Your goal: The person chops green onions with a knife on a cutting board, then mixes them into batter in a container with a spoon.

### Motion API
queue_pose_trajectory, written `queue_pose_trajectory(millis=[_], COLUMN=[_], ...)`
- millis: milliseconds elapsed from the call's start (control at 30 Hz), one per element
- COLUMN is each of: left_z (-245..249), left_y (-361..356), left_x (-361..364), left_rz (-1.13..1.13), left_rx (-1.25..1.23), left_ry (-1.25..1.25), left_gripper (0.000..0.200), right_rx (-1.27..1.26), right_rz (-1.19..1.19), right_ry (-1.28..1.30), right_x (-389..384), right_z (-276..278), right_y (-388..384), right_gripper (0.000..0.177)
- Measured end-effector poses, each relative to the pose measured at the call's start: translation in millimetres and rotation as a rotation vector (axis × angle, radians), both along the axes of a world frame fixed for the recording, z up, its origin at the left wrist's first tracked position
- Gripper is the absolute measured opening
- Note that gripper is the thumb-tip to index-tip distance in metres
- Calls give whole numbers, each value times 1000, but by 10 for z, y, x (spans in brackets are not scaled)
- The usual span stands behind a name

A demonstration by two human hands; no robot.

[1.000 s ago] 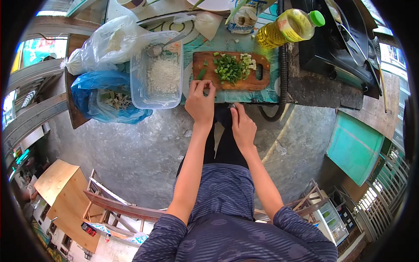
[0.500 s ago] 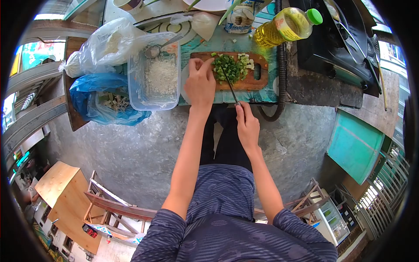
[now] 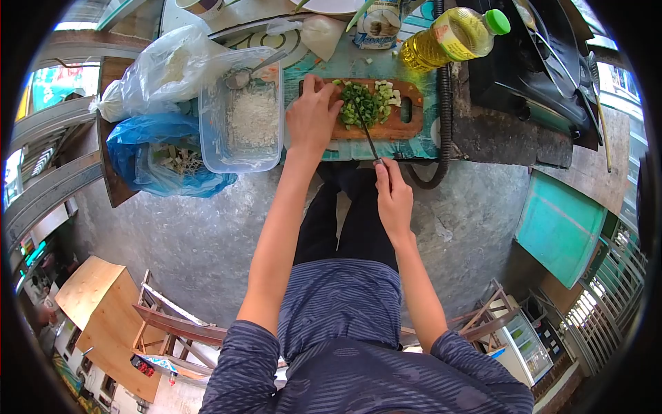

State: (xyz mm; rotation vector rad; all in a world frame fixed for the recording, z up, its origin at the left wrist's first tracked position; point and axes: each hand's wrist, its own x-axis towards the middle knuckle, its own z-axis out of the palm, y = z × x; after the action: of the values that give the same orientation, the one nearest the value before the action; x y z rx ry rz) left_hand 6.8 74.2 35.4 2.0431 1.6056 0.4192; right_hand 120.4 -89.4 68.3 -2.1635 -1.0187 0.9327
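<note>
My right hand [image 3: 394,200] grips the handle of a knife [image 3: 369,141], whose blade runs up into the chopped spring onion [image 3: 365,103]. The pile, green with paler pieces on its right side, lies on a wooden cutting board [image 3: 410,131]. Over the board's left end is my left hand [image 3: 312,114], fingers bent and drawn together beside the pile. A small green bit shows at its fingertips, but whatever they hold is hidden. Left of this hand stands a clear plastic tub [image 3: 207,148] of white flour [image 3: 255,121] with a spoon [image 3: 241,77] in it.
A yellow oil bottle [image 3: 441,45] with a green cap stands behind the board, near a printed pouch [image 3: 379,26]. To the right are a black hose [image 3: 445,103] and a black stove [image 3: 517,90]. A blue bag [image 3: 127,152] with trimmings and a white plastic bag [image 3: 155,72] sit left.
My left hand has shifted slightly left and up along the board. The knife has stayed in my right hand, its blade still among the spring onion.
</note>
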Motion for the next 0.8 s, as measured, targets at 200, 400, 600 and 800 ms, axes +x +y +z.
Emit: queue_pose_trajectory(millis=[200,400,600,800], left_z=[21,181,194,21], left_y=[33,-111,-540,-636], left_x=[-26,-123,-179,-194], left_rz=[-71,23,158,235], left_rx=[-4,15,-65,-57], left_ry=[0,-122,-129,-101], left_gripper=[10,11,12,10], right_rx=[-30,-51,-75,-99], right_rz=[4,-2,17,79], right_ry=[-13,13,85,105], right_x=[19,10,-87,-127], right_z=[22,53,5,-37], right_y=[-2,15,0,-25], right_gripper=[32,32,32,31])
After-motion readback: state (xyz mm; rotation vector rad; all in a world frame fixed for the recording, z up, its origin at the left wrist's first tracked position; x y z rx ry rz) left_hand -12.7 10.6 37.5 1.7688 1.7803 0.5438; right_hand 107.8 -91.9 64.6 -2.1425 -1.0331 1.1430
